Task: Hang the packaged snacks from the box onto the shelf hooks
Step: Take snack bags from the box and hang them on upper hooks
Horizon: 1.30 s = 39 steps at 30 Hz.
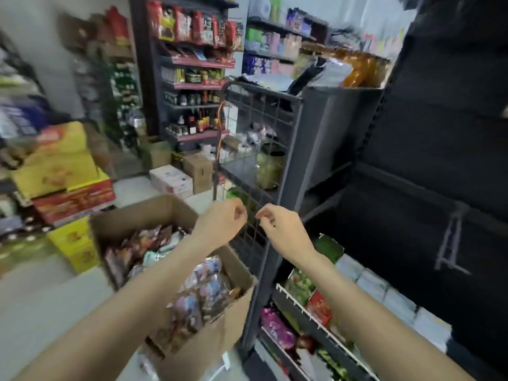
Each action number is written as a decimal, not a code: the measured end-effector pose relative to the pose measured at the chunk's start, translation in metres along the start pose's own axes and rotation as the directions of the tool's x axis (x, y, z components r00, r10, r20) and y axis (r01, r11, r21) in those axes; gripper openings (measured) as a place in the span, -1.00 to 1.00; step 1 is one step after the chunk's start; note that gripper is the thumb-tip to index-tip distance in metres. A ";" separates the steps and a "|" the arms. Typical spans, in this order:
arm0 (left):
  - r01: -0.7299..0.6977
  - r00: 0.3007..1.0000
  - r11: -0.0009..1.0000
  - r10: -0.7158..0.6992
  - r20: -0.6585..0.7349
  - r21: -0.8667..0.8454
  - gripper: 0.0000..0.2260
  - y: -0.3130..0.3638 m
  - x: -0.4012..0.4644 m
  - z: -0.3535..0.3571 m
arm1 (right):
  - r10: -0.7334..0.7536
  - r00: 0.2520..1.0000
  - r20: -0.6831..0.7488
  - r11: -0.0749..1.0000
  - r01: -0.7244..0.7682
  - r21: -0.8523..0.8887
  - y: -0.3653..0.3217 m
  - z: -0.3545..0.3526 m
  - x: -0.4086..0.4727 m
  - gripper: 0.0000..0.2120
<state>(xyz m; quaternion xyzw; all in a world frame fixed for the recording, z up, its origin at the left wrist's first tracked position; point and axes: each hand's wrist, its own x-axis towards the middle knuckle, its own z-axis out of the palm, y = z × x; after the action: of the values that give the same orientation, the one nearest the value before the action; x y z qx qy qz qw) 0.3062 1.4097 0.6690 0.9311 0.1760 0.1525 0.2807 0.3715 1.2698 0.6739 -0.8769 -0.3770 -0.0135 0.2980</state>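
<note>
The packaged snacks (192,287) lie heaped in the open cardboard box (220,336) on the floor, below and slightly left of both hands, against the foot of the wire grid panel (255,149). Neither hand touches a packet. The left hand (222,221) and the right hand (277,226) are raised side by side at the grid, near each other, fingers loosely curled and fingertips drawn together as if working at a wire; blur hides whether they pinch a hook or anything at all. The likely risk is a badly seated hook that tips or slides once a packet hangs on it. The lower shelf (316,325) to the right already holds other packets.
</note>
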 end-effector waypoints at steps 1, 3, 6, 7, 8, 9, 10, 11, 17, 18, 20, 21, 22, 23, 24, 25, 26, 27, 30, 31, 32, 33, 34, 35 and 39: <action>0.061 0.998 0.998 -0.061 0.024 -0.004 -0.88 -0.029 -0.007 0.000 | 0.011 0.998 0.061 1.000 -0.011 0.002 -0.005 0.025 0.003 -0.77; 0.166 0.983 0.986 -0.166 0.084 0.008 -0.90 -0.083 -0.022 0.003 | 0.035 0.983 0.179 0.999 -0.036 0.003 -0.012 0.071 0.009 -0.76; 0.264 0.946 0.964 -0.267 0.185 0.041 -0.91 -0.153 -0.039 0.008 | 0.073 0.943 0.324 0.997 -0.066 -0.032 -0.012 0.128 0.016 -0.76; 0.287 0.928 0.956 -0.292 0.230 0.055 -0.89 -0.171 -0.044 0.012 | 0.087 0.925 0.371 0.996 -0.071 -0.056 -0.011 0.144 0.018 -0.75; 0.294 0.914 0.953 -0.303 0.270 0.077 -0.84 -0.184 -0.048 0.015 | 0.095 0.905 0.414 0.994 -0.063 -0.090 -0.008 0.158 0.020 -0.74; 0.285 0.902 0.953 -0.302 0.308 0.100 -0.80 -0.195 -0.051 0.020 | 0.101 0.882 0.460 0.991 -0.047 -0.127 -0.006 0.171 0.021 -0.73; 0.267 0.888 0.955 -0.295 0.352 0.126 -0.77 -0.204 -0.052 0.025 | 0.103 0.856 0.506 0.988 -0.029 -0.152 -0.003 0.183 0.022 -0.70; 0.238 0.877 0.960 -0.277 0.392 0.144 -0.76 -0.212 -0.053 0.031 | 0.111 0.827 0.552 0.985 -0.016 -0.174 0.000 0.193 0.023 -0.68; 0.165 0.804 0.955 -0.274 0.528 0.245 -0.75 -0.233 -0.050 0.053 | 0.147 0.800 0.582 0.964 0.014 -0.264 0.000 0.227 0.017 -0.57; 0.162 0.808 0.956 -0.271 0.523 0.245 -0.76 -0.233 -0.050 0.052 | 0.156 0.798 0.582 0.954 0.030 -0.297 -0.003 0.230 0.015 -0.53; 0.152 0.822 0.959 -0.256 0.508 0.239 -0.78 -0.236 -0.048 0.052 | 0.191 0.775 0.603 0.908 0.095 -0.409 -0.012 0.233 0.011 -0.53; 0.149 0.827 0.961 -0.250 0.504 0.232 -0.79 -0.237 -0.047 0.053 | 0.189 0.770 0.610 0.882 0.140 -0.449 -0.015 0.235 0.010 -0.58; 0.153 0.823 0.962 -0.251 0.509 0.227 -0.80 -0.238 -0.047 0.053 | 0.171 0.774 0.610 0.867 0.176 -0.466 -0.016 0.237 0.010 -0.67; 0.152 0.824 0.964 -0.246 0.511 0.218 -0.80 -0.239 -0.046 0.052 | 0.153 0.783 0.603 0.864 0.190 -0.466 -0.016 0.239 0.012 -0.78; 0.164 0.823 0.965 -0.247 0.512 0.203 -0.81 -0.239 -0.047 0.052 | 0.141 0.789 0.598 0.876 0.183 -0.447 -0.014 0.240 0.014 -0.87; 0.174 0.826 0.967 -0.247 0.507 0.188 -0.80 -0.239 -0.047 0.052 | 0.140 0.785 0.603 0.899 0.155 -0.410 -0.012 0.240 0.017 -0.89; 0.190 0.831 0.966 -0.252 0.496 0.172 -0.80 -0.238 -0.047 0.051 | 0.149 0.768 0.623 0.927 0.111 -0.358 -0.010 0.239 0.021 -0.87; 0.206 0.836 0.966 -0.256 0.485 0.156 -0.79 -0.236 -0.048 0.049 | 0.145 0.755 0.639 0.952 0.069 -0.297 -0.008 0.237 0.024 -0.86; 0.264 0.864 0.963 -0.262 0.430 0.058 -0.76 -0.231 -0.049 0.046 | 0.108 0.800 0.591 0.988 -0.023 -0.150 -0.003 0.220 0.034 -0.84; 0.303 0.876 0.953 -0.273 0.399 -0.013 -0.73 -0.229 -0.049 0.045 | 0.109 0.826 0.554 0.993 -0.070 -0.091 -0.002 0.209 0.037 -0.83; 0.340 0.889 0.935 -0.286 0.359 -0.098 -0.69 -0.225 -0.048 0.042 | 0.103 0.855 0.508 0.993 -0.114 -0.010 -0.002 0.197 0.040 -0.83; 0.389 0.892 0.903 -0.319 0.319 -0.183 -0.62 -0.222 -0.045 0.040 | 0.098 0.883 0.459 0.984 -0.154 0.086 -0.002 0.183 0.044 -0.84; 0.426 0.892 0.866 -0.353 0.283 -0.262 -0.54 -0.215 -0.042 0.035 | 0.101 0.907 0.410 0.962 -0.194 0.191 -0.003 0.169 0.048 -0.86; 0.470 0.878 0.820 -0.398 0.265 -0.327 -0.49 -0.207 -0.036 0.031 | 0.113 0.926 0.361 0.931 -0.226 0.288 -0.005 0.154 0.053 -0.86; 0.509 0.855 0.562 -0.418 0.308 -0.652 -0.76 -0.161 -0.006 0.005 | 0.187 0.973 0.133 0.771 -0.229 0.594 -0.012 0.104 0.066 -0.84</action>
<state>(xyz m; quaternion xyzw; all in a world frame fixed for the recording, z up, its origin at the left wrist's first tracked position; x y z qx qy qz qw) 0.2633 1.5306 0.5712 0.6750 0.3244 0.0738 0.6585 0.3897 1.3750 0.6114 -0.7715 -0.2716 0.1697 0.5498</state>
